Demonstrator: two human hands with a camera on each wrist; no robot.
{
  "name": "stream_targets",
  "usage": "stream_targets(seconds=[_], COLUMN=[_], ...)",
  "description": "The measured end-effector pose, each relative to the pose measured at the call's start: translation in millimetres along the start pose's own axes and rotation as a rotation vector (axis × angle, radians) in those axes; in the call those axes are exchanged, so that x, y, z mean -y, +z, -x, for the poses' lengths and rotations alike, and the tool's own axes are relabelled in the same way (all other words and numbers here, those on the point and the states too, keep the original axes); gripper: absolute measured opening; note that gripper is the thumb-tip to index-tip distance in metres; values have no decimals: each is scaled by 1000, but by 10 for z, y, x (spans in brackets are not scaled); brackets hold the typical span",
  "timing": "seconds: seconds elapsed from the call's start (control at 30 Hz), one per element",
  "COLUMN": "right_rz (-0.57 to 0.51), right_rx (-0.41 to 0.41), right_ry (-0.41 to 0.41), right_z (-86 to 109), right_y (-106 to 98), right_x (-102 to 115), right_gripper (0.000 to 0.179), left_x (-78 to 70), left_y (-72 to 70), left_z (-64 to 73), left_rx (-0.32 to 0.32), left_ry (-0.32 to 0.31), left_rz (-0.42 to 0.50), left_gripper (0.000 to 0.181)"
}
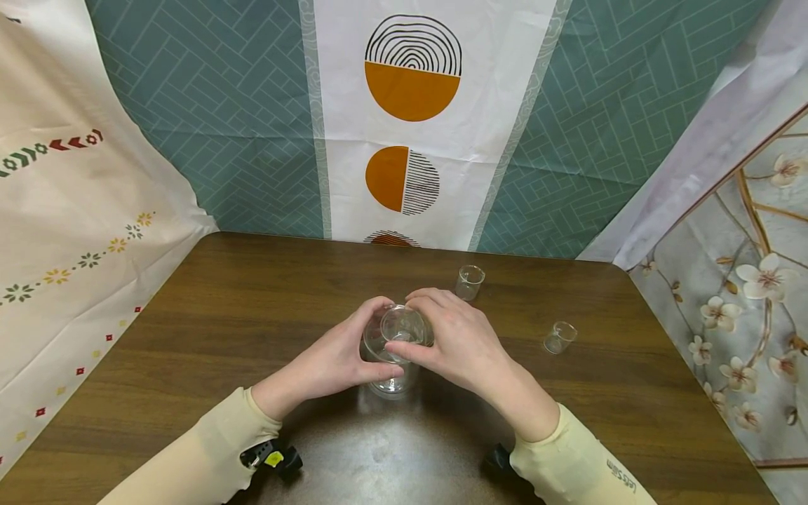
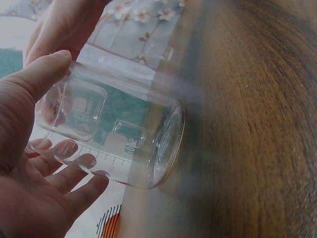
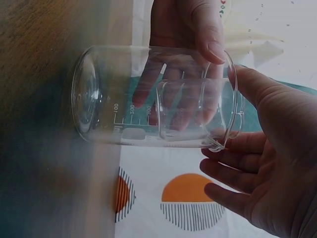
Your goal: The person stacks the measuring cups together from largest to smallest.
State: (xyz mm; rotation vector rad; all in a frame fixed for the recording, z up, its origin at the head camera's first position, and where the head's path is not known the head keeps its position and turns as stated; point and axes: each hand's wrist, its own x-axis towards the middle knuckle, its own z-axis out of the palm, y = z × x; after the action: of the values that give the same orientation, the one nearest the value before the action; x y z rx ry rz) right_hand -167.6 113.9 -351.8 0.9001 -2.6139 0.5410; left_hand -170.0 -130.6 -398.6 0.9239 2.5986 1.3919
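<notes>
A large clear graduated beaker [image 1: 394, 382] stands upright on the brown table [image 1: 208, 315], with a smaller beaker [image 1: 404, 326] nested in its mouth. My left hand [image 1: 362, 344] grips the large beaker's side, thumb in front and fingers behind. My right hand [image 1: 429, 330] reaches over the rim, thumb and fingers pinching the small beaker at its top. The left wrist view shows the large beaker [image 2: 148, 139] with the small one [image 2: 74, 114] inside. In the right wrist view the small beaker [image 3: 183, 109] sits near the rim, my right hand [image 3: 277, 148] beside it.
Two more small glass beakers stand on the table, one at the back [image 1: 470, 282] and one to the right [image 1: 559, 337]. Patterned cloth backdrops hang on the left [image 1: 76, 245], behind [image 1: 404, 140] and on the right [image 1: 745, 280].
</notes>
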Motion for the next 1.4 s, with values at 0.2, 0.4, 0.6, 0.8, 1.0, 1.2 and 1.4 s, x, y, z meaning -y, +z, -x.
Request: stream_targets(seconds=[0.2, 0.4, 0.6, 0.8, 1.0, 1.2, 1.4], right_rz=[-1, 3, -2, -5, -11, -19, -22], right_rx=[12, 19, 15, 26, 45, 57, 70], right_ry=[9, 11, 12, 14, 19, 26, 32], right_z=[2, -1, -2, -11, -27, -33, -33], right_y=[3, 8, 23, 33, 37, 37, 36], right_x=[7, 7, 1, 3, 14, 23, 28], right_gripper=[67, 67, 66, 64, 66, 66, 66], left_x=[-5, -6, -4, -13, -12, -6, -11], left_y=[-1, -4, -3, 2, 4, 3, -1], left_z=[1, -2, -5, -1, -4, -6, -5], left_rx=[0, 0, -2, -13, -14, -14, -11], left_ry=[-1, -2, -3, -5, 1, 2, 7], left_rz=[-2, -3, -6, -24, -20, -15, -4], left_gripper=[90, 90, 89, 88, 88, 88, 87])
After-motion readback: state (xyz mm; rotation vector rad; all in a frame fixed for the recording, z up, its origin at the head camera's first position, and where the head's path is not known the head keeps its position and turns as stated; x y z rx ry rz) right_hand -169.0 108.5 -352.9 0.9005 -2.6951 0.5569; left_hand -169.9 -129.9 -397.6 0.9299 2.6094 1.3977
